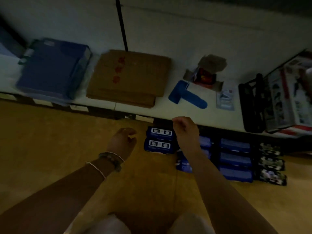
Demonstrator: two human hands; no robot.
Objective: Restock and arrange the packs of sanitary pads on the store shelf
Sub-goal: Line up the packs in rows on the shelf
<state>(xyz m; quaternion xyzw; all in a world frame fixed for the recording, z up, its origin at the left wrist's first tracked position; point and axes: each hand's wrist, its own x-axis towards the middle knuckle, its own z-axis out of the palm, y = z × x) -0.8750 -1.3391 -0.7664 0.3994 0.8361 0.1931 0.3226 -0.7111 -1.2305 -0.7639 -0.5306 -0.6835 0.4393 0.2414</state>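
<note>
Head view: stacked dark-blue pad packs (pixel 159 139)

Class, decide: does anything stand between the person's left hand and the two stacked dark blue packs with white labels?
Nothing visible does. The left hand hovers just left of the two stacked dark blue packs with white labels, and only the brown surface shows between them.

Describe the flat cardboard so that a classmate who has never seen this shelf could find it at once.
Start at the white shelf that runs across the picture. Left of its middle, near the front edge, lies the flat cardboard, between a blue bundle and a blue L-shaped piece. It alone is brown, with red marks on top.
</note>
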